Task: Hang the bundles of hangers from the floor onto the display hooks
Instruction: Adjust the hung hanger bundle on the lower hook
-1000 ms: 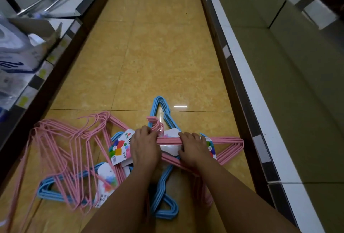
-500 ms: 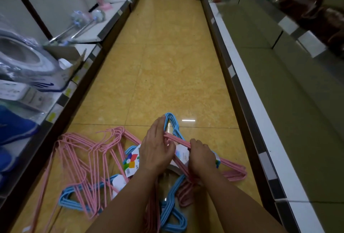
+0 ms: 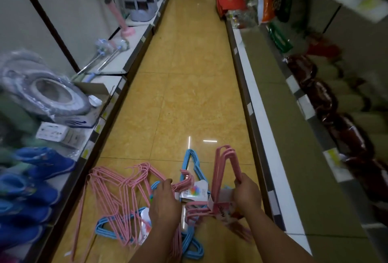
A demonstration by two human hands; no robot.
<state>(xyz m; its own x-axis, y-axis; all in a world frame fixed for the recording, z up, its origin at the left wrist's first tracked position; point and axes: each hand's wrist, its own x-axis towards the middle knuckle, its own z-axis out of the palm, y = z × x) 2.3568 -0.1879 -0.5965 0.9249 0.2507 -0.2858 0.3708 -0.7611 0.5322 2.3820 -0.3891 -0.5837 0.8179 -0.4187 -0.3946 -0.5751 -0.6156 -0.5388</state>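
The right hand (image 3: 247, 194) grips the wires of a pink hanger bundle (image 3: 222, 180) that stands upright off the floor, one pointed end rising above the fingers and a paper label low on the bundle, just inside the wrist. The left hand (image 3: 164, 201) is closed over the hooks of a second pink bundle (image 3: 184, 183), whose white label with a coloured dot pattern lies between the two hands. Behind and under both hands lies a blue hanger bundle (image 3: 192, 162) flat on the yellow tiled floor (image 3: 189, 86), its point aimed away from the person. Left of the left hand, loose pink hangers (image 3: 109, 199) sprawl over the tiles, with another blue bundle (image 3: 107, 228) under them.

A cardboard box (image 3: 92, 113) on the low shelf well to the left holds a grey ring-shaped item wrapped in clear plastic. Nearer along that same shelf sit blue shoes (image 3: 44, 162). Farther down it stand grey dustpans (image 3: 142, 8), a pink plunger and long-handled brushes. The shelving (image 3: 273, 157) to the right of the right hand carries dark packets, too blurred to identify.
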